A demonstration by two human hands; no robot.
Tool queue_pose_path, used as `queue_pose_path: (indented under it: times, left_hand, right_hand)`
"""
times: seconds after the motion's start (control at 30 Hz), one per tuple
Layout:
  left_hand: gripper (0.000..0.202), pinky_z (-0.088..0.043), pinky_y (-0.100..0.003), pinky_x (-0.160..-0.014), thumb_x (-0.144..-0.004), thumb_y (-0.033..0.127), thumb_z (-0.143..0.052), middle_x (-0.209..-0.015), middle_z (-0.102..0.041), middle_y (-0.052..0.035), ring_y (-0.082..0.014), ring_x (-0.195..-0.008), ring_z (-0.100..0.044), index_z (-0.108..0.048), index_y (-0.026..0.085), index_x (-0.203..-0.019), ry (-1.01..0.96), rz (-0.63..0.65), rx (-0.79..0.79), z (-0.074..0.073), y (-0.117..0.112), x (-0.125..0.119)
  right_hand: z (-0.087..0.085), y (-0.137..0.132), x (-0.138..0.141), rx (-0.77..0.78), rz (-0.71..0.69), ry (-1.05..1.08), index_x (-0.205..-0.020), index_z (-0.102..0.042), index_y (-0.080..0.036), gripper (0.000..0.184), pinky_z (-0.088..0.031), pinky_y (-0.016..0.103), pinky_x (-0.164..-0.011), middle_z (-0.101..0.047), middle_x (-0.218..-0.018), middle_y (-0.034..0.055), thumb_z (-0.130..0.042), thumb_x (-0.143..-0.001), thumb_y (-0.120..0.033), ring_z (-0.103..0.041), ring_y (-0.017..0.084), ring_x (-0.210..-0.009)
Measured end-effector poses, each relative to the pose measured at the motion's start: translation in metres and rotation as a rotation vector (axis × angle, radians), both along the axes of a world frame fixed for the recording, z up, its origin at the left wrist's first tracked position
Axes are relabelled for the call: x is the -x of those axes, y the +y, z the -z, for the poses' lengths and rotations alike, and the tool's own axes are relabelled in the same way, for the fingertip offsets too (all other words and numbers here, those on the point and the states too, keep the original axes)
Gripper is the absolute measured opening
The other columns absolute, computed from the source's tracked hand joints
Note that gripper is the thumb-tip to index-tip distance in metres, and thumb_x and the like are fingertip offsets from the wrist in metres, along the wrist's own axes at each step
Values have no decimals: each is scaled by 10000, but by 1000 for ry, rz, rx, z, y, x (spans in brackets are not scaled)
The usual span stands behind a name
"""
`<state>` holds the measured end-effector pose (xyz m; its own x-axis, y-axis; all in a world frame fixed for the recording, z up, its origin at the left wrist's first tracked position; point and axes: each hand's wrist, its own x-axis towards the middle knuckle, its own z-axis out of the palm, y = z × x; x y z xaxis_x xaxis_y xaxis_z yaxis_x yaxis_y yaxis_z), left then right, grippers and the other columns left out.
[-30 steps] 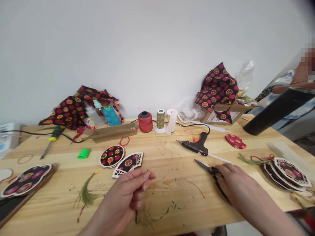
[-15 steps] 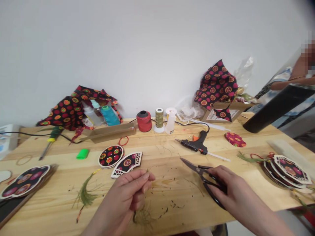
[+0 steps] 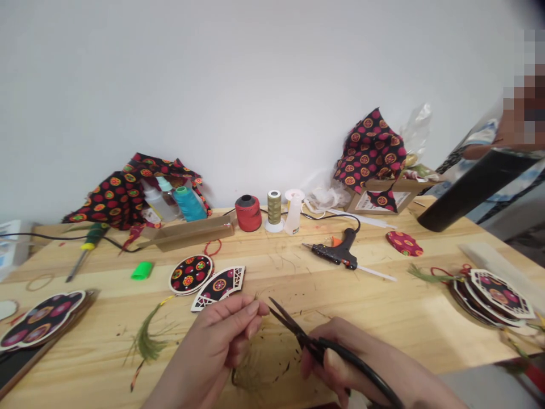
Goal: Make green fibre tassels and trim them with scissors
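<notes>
My left hand (image 3: 232, 329) is closed in a pinch, with a short wisp of olive-green thread (image 3: 256, 296) sticking up from between thumb and forefinger. Below its fingers show the loose strands of a tassel (image 3: 249, 375); whether they hang from the hand or lie on the table I cannot tell. My right hand (image 3: 340, 355) grips black-handled scissors (image 3: 293, 326), blades slightly apart and tips close beside the left fingertips. Left of my left hand lie a green tassel (image 3: 149, 338), a round fabric ornament (image 3: 191, 274) and a fan-shaped one (image 3: 219, 287).
A black glue gun (image 3: 334, 253) lies mid-table. Thread spools, including a red one (image 3: 248, 215), stand near the wall. Stacked ornaments (image 3: 498, 298) sit at right, more (image 3: 46, 318) at left. At the far right, a person is partly visible behind a dark tube (image 3: 472, 190).
My right hand has lifted the scissors from the table and brought them left, turning the blades towards my left fingertips. My left hand keeps its pinch in nearly the same place.
</notes>
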<state>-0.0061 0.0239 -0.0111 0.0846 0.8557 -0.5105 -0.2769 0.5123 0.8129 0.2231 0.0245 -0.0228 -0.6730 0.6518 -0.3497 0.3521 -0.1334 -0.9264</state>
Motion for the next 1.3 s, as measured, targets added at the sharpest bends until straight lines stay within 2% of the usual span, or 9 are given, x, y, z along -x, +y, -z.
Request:
queue_pose_path:
  times: [0.17, 0.33, 0.53, 0.73, 0.93, 1.3]
  left_hand:
    - [160, -159, -161, -404, -770, 277, -653, -544, -463, 34, -39, -438, -273, -692, 135, -707, 38, 77, -11, -1, -1, -3]
    - [181, -149, -184, -413, -783, 293, -638, -530, -480, 35, -46, -421, -253, -686, 158, -672, 78, 146, -6, -4, -4, -4]
    - [188, -167, -192, -422, -779, 288, -642, -582, -534, 6, -54, -443, -294, -693, 150, -661, 92, 165, 0, -5, -4, -5]
    - [206, -167, -192, -417, -791, 303, -626, -496, -441, 38, -61, -435, -279, -697, 158, -662, 78, 183, -10, -4, -4, -5]
    - [221, -159, -193, -413, -780, 327, -635, -535, -489, 15, -61, -446, -294, -706, 148, -672, 102, 189, -20, -1, -4, -4]
    - [192, -136, -207, -410, -768, 294, -642, -494, -457, 28, -67, -433, -274, -702, 145, -664, 111, 180, -20, -2, -5, -4]
  right_hand:
    - [-2, 10, 9, -44, -46, 47, -833, -559, -127, 642, -355, 184, -458, -400, -617, -27, -349, -789, -732, -436, 82, -509]
    - [-7, 12, 12, -82, -17, 34, -802, -566, -127, 645, -323, 186, -447, -397, -612, -27, -352, -787, -735, -386, 78, -505]
    - [-7, 14, 10, -79, -13, -26, -767, -587, -124, 629, -310, 185, -433, -413, -564, -32, -447, -737, -736, -383, 80, -499]
    - [-5, 17, 8, -19, -34, -16, -795, -597, -117, 650, -287, 170, -409, -416, -531, -41, -469, -709, -749, -372, 72, -482]
    - [-3, 15, 9, 21, 16, -22, -815, -609, -111, 684, -270, 172, -397, -407, -513, -53, -467, -687, -768, -344, 63, -456]
    - [-6, 20, 13, 52, -11, 3, -668, -559, -125, 637, -139, 199, -378, -280, -497, -74, -532, -643, -761, -205, 50, -458]
